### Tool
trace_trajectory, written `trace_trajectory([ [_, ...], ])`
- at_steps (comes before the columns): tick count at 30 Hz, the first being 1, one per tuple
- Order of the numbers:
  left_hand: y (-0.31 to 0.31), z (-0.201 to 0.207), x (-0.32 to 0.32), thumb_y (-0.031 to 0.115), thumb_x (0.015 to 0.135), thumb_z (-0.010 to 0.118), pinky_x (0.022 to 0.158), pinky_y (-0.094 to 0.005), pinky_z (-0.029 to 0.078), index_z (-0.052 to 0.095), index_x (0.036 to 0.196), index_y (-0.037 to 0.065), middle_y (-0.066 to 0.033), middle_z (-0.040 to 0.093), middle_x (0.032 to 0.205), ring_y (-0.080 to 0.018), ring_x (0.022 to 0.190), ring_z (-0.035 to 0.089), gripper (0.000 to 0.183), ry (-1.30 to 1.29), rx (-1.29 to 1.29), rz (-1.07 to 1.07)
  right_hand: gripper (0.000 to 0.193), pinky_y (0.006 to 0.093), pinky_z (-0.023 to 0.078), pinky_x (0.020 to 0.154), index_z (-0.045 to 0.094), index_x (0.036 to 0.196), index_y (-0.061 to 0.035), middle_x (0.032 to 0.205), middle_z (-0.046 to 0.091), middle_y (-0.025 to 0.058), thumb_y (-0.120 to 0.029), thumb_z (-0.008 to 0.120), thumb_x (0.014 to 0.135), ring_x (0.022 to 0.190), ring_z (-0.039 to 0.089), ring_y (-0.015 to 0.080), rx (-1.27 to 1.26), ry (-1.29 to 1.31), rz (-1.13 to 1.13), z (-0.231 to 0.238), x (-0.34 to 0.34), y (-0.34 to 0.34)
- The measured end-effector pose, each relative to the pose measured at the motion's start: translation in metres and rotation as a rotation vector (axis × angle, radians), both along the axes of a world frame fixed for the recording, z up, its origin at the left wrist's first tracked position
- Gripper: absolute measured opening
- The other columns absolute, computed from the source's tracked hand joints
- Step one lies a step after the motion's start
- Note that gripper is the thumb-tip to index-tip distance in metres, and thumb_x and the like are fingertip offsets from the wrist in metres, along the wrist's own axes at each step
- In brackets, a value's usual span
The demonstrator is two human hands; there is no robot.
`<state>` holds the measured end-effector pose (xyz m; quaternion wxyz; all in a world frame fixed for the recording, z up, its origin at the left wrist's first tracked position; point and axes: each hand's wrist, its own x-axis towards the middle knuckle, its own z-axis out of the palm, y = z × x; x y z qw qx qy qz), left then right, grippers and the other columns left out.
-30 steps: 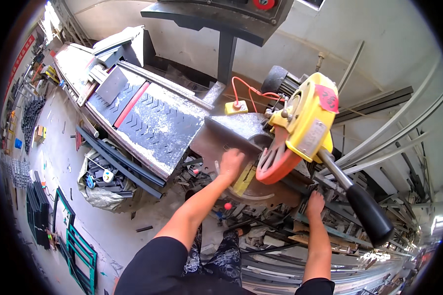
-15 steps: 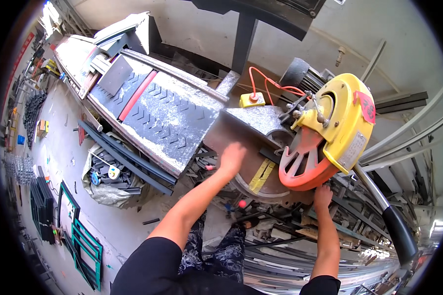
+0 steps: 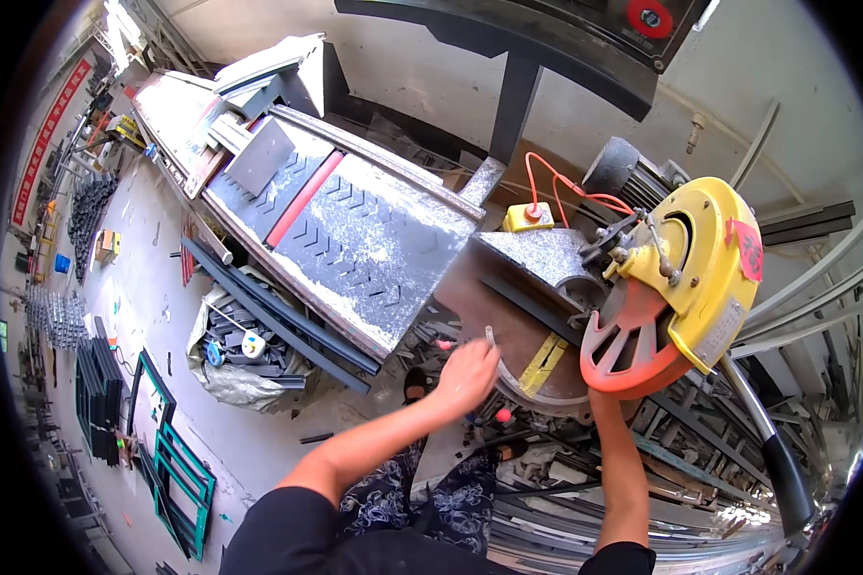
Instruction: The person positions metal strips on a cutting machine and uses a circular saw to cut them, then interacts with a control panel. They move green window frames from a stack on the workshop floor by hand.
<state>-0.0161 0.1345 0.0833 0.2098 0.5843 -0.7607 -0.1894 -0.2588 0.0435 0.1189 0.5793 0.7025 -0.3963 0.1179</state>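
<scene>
leaving a gap to the slotted desk (image 3: 408, 254), the left hand (image 3: 470, 376) curls by the round front edge of the saw base (image 3: 510, 333); i cannot tell whether its grip holds anything. the yellow saw (image 3: 714, 240) stands to the right. the right hand (image 3: 602, 402), forearm extended, is mostly hidden by the orange-red guard (image 3: 642, 385), grip unreadable.

"What does the cut-off saw (image 3: 708, 305) look like?"

"It has a yellow upper housing (image 3: 724, 213), an orange-red slotted lower guard (image 3: 647, 380) and a black grip (image 3: 786, 474) on a metal lever slanting down to the right."

"And its table (image 3: 520, 343)?"

"Brown, curved along the near edge, with a yellow strip (image 3: 544, 364) set across it."

"Where's the dark bar (image 3: 532, 309)?"

"Slim and straight, it lies on the table along the fence (image 3: 525, 281), its right end near the lower guard."
</scene>
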Motion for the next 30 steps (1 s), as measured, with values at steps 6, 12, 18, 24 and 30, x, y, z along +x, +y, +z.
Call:
trace_trajectory([
  [6, -0.129, -0.063, 0.002, 0.016, 0.074, 0.066, 0.091, -0.04, 0.045, 0.057, 0.105, 0.004, -0.0123, 0.057, 0.106, -0.029, 0.108, 0.054, 0.035, -0.205, -0.446, -0.097, 0.029, 0.0436, 0.039, 0.097, 0.059, 0.116, -0.001, 0.107, 0.058, 0.0165, -0.011, 0.051, 0.09, 0.109, 0.052, 0.0332, 0.779, -0.681, -0.319, -0.144, 0.003, -0.005],
  [12, -0.173, -0.097, 0.094, 0.015, 0.074, 0.056, 0.076, -0.0329, 0.046, 0.056, 0.078, 0.011, -0.0039, 0.053, 0.079, -0.0215, 0.082, 0.056, 0.005, -0.318, -0.44, -0.204, 0.029, 0.0404, 0.044, 0.085, 0.063, 0.109, -0.0046, 0.096, 0.059, 0.0103, -0.014, 0.063, 0.082, 0.095, 0.056, 0.0292, 0.957, -0.718, -0.127, -0.099, 0.106, -0.016],
  [18, -0.21, -0.102, 0.204, 0.016, 0.078, 0.055, 0.08, -0.0357, 0.047, 0.058, 0.086, 0.01, -0.0059, 0.055, 0.083, -0.0244, 0.086, 0.058, 0.01, -0.433, -0.425, -0.209, 0.028, 0.0393, 0.049, 0.084, 0.063, 0.111, 0.0006, 0.107, 0.061, 0.0159, -0.012, 0.065, 0.086, 0.095, 0.061, 0.0303, 1.181, -1.508, -0.081, -0.098, 0.134, 0.034],
  [24, -0.228, -0.079, 0.251, 0.014, 0.078, 0.056, 0.089, -0.0393, 0.045, 0.06, 0.087, 0.009, -0.0072, 0.057, 0.085, -0.0256, 0.093, 0.058, 0.011, -0.616, -0.253, 0.095, 0.02, 0.0251, 0.054, 0.055, 0.056, 0.1, -0.0046, 0.084, 0.066, 0.0095, -0.023, 0.063, 0.095, 0.067, 0.065, 0.0162, 0.997, -2.795, -0.269, -0.139, 0.085, 0.038],
  [30, -0.237, -0.09, 0.254, 0.014, 0.077, 0.056, 0.084, -0.0382, 0.047, 0.055, 0.08, 0.01, -0.0065, 0.055, 0.082, -0.0251, 0.088, 0.058, 0.006, -0.349, -0.298, -0.126, 0.031, 0.0234, 0.052, 0.053, 0.054, 0.096, -0.0035, 0.081, 0.067, 0.0111, -0.034, 0.059, 0.097, 0.065, 0.065, 0.0169, 0.927, -2.849, -0.276, -0.141, 0.083, -0.006],
])
